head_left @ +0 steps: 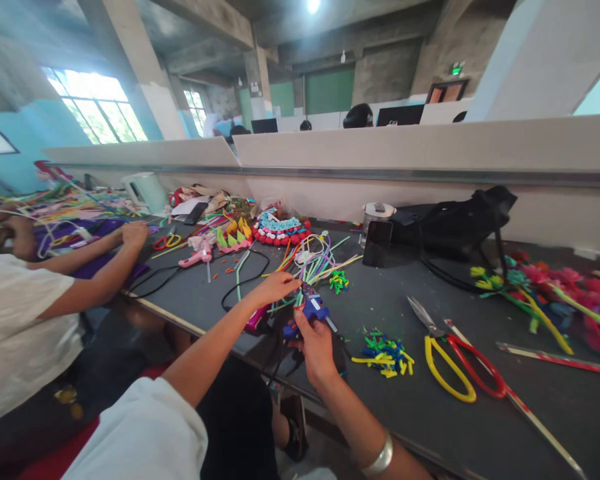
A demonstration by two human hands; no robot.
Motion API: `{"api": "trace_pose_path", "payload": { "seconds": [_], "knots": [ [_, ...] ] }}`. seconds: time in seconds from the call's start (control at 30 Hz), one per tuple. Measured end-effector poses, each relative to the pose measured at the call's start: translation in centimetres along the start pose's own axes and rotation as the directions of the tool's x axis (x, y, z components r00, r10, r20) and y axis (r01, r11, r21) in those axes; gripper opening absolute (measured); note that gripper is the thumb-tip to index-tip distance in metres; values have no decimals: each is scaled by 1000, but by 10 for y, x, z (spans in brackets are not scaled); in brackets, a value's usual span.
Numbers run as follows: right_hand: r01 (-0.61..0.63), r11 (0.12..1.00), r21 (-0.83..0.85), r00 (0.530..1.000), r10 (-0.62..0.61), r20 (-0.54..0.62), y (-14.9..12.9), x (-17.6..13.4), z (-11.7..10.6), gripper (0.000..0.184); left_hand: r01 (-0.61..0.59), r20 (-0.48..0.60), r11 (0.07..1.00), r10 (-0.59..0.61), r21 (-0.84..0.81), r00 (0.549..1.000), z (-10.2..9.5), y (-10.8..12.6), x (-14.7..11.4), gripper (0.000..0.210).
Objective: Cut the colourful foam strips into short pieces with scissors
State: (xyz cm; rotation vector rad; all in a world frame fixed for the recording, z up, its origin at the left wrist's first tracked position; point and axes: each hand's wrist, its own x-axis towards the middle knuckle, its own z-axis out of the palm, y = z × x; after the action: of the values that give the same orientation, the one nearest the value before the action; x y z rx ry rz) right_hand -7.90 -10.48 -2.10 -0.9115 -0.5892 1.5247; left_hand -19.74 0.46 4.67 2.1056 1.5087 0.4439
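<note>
My right hand (316, 341) is wrapped round a blue hot glue gun (314, 308) over the front edge of the table. A pale glue stick (331, 325) pokes out of the gun. Just beyond it, my left hand (276, 288) has its fingertips pinched together close to the gun's front end; whatever lies between them is too small to make out. A bundle of pastel pipe cleaners (320, 261) spreads out behind both hands. Below my left wrist lies a magenta object (257, 319), partly hidden. Cut green, blue and yellow pieces (386, 353) are heaped to the right.
Scissors (450, 363) with yellow and red handles lie at right, near a black bag (445, 223) and fuzzy flowers (570, 293). A phone (377, 244) leans on a jar. Left are a pink glue gun (200, 255), its cable, and a co-worker's hands (134, 235).
</note>
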Motion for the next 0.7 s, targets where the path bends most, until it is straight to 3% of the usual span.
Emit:
{"api": "trace_pose_path", "payload": {
  "seconds": [0.1,0.17,0.23,0.4,0.53,0.6,0.7],
  "knots": [
    [-25,1000,10,1000,25,3,-2,-1,1,41,23,-78,994,-14,107,997,0,-3,5,32],
    [-45,999,16,999,45,21,-3,-1,2,41,58,-214,956,6,289,977,-1,-6,12,26],
    [-55,998,21,998,54,38,-4,-2,2,41,59,-281,886,83,461,956,0,-6,19,22],
    [-53,996,76,998,51,25,-6,2,-1,38,-200,-138,665,420,720,897,5,0,30,26],
    [-43,994,103,999,42,4,-7,2,-3,36,-331,-16,527,549,783,836,-1,-1,37,24],
    [-44,995,90,999,44,-5,-7,-1,-3,37,-308,-45,543,540,781,840,-13,-10,43,22],
    [-51,998,41,998,50,35,-5,-7,-5,37,-130,-242,680,424,722,873,-37,-30,53,22]
  ]
}}
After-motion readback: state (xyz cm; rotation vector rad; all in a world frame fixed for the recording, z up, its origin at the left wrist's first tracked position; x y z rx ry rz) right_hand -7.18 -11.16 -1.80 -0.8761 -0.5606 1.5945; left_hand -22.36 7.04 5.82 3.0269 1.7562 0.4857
